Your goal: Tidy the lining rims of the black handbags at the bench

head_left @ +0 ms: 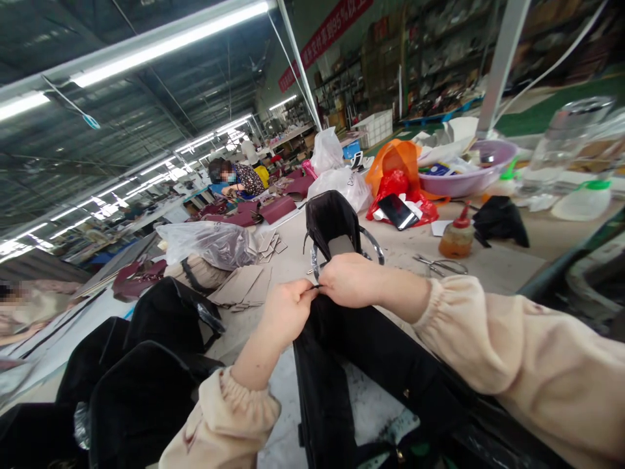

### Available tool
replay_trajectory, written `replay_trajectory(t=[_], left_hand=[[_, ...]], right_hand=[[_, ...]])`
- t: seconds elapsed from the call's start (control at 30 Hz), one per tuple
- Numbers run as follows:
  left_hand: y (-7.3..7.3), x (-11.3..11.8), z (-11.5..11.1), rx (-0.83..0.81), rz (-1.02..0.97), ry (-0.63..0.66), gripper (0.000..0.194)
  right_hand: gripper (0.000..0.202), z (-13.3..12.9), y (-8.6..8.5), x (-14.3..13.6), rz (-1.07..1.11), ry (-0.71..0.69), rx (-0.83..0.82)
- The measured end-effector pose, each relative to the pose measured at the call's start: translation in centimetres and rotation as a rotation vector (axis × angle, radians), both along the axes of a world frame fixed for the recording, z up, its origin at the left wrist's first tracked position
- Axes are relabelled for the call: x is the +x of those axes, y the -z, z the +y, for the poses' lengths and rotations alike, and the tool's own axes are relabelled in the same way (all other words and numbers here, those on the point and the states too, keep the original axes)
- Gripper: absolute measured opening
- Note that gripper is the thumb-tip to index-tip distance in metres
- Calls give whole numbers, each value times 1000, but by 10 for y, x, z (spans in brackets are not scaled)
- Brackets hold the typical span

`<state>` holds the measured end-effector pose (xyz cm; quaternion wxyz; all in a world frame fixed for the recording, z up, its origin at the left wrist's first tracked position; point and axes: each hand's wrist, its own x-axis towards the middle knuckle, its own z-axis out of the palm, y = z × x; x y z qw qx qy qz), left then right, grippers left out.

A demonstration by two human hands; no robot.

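Note:
A black bag (371, 345) lies on the worktable in front of me, its raised end standing upright beyond my hands, with a curved handle wrapped in clear film beside it. My left hand (288, 309) pinches a thin black strip at the bag's edge. Right beside it, my right hand (349, 280) is closed on the same black strip, fingers bent over it. The two hands nearly touch. What lies under the right hand's fingers is partly hidden.
More black bags (146, 391) are piled at the left. Scissors (442, 265), a glue bottle (456, 238), a phone (398, 212) and a purple basin (469, 176) stand to the right. Cardboard pieces (244, 284) and plastic bags lie ahead. People sit farther off.

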<state>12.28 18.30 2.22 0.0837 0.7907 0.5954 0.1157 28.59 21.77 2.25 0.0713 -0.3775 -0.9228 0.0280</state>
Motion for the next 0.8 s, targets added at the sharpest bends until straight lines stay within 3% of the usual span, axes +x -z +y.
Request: replay_trajectory(t=[0.13,0.3,0.37,0.5,0.63,0.8], left_hand=[[0,-13,-3,-87,-160,-52,33],[-5,-31,-12,-335,-702,-145,62],[-6,-32,-14,-366,-850,-214,75],[-12,-25,-19,-342,-776,-195,74],[-17,-13,-21,-248,-430,-29,53],[-11,-4,-17,-160,-235,34,45]], right_hand=[[29,-1,-4,-7,22,35,-73],[31,-2,-8,-4,39,64,-183],[41,-4,-11,4,72,47,-242],[59,-12,-10,30,332,113,-376],[55,-30,18,66,674,270,-487],[58,-84,91,111,897,463,-644]])
